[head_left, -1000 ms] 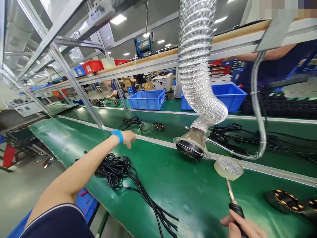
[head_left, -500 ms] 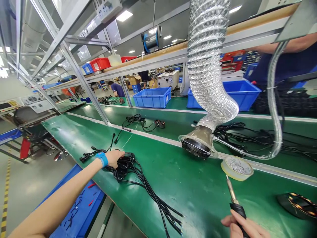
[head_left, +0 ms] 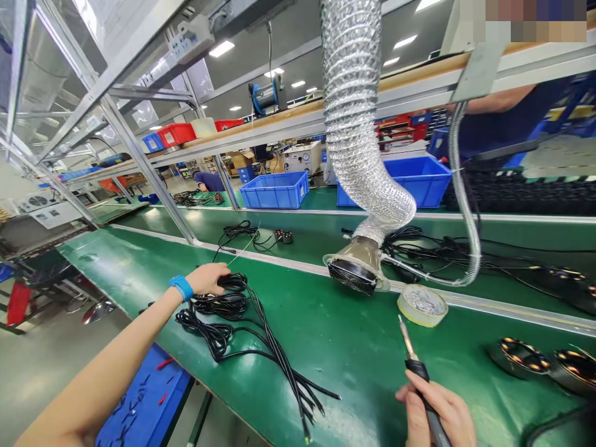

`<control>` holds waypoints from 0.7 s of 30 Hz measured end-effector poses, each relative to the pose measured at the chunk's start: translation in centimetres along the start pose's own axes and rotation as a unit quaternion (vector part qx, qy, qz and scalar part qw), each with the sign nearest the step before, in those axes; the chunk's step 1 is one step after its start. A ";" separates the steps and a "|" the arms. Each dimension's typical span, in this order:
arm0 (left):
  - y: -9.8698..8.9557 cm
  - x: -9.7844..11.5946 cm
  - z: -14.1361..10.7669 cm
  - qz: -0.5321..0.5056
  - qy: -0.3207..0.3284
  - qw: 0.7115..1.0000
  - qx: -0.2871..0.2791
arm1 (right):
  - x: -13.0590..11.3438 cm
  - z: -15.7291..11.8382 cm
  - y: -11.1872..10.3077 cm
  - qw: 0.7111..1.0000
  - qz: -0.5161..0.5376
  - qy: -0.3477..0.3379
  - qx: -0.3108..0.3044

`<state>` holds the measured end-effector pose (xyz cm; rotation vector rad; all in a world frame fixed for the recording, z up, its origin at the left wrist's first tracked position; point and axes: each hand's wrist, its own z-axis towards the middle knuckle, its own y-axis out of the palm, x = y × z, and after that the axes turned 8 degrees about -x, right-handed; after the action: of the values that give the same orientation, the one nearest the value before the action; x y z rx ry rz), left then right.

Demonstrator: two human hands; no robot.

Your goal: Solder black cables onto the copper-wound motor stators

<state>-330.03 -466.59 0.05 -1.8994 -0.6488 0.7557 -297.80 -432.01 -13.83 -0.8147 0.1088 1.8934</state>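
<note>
My left hand (head_left: 208, 279), with a blue band at its wrist, has its fingers curled over one coil of black cables (head_left: 223, 305) on the green bench. The coils lie bunched there, and their bare cut ends fan out toward the front edge. In my right hand (head_left: 435, 406) is a soldering iron (head_left: 416, 363), held by its dark handle with the metal tip pointing up and away. Just beyond that tip sits a round pale tub (head_left: 423, 305) filled with silvery bits. A thin pale wire (head_left: 244, 244) slants down behind my left hand.
A fume extractor hood (head_left: 354, 273) on a silver duct hangs over the bench. Dark ring-shaped parts (head_left: 521, 357) lie at the right. Blue bins (head_left: 274, 189) stand behind, and a blue tray (head_left: 139, 397) is below the front edge. Another person's arm shows at upper right.
The view has swung to the right. The black coils under my left hand have spread apart, one shifting toward the front edge. My right hand still holds the soldering iron.
</note>
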 end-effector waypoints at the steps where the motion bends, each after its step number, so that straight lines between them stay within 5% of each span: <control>1: -0.4 0.0 0.7 0.008 -0.011 1.000 0.015 | 0.0 0.1 0.0 1.000 0.003 0.000 -0.003; 8: 1.6 3.7 5.5 0.060 -0.044 0.996 0.048 | 0.2 0.3 0.0 1.000 0.000 -0.003 -0.004; 16: 4.7 11.1 4.0 0.109 0.123 0.986 0.018 | 0.1 -0.1 -0.1 1.000 0.006 0.004 -0.015; 21: 5.2 11.7 4.0 0.136 0.162 0.977 0.017 | 0.0 -0.4 -0.1 1.000 0.002 0.017 -0.021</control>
<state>-324.56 -458.03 -8.72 -2.0450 -0.1730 0.5990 -297.51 -432.06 -14.09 -0.8755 0.0914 1.8910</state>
